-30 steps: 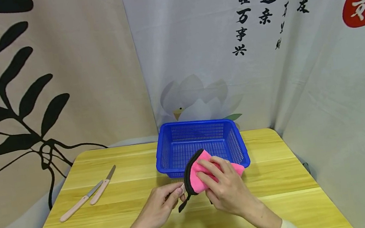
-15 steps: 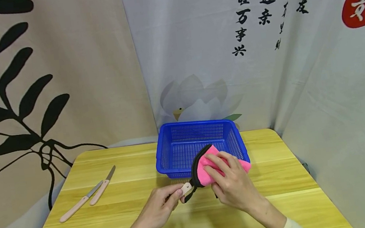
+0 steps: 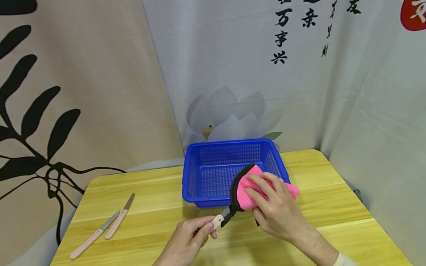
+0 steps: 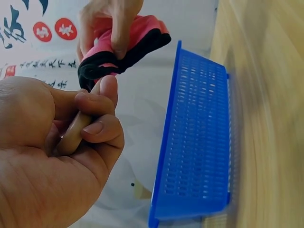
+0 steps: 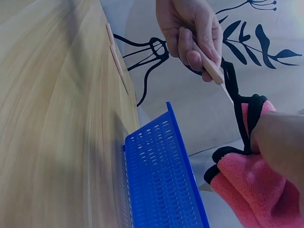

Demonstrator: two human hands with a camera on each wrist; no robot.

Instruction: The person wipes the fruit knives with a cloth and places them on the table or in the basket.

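In the head view my left hand grips a knife by its pale wooden handle. A short stretch of blade shows past the handle in the right wrist view. Beyond that the blade is hidden by a pink cloth with black edging, bunched in my right hand. From the cloth a black strap hangs toward the left hand. Both hands are above the table, just in front of the blue basket. In the left wrist view the fingers curl round the handle.
A blue perforated basket stands at the table's back, with no contents visible. Two more pale-handled knives lie at the left of the wooden table, one touching or close to the other. Printed curtains hang behind.
My right hand has moved right and slightly away with the cloth, so more of the knife's handle and some blade now show. The left hand has stayed nearly still.
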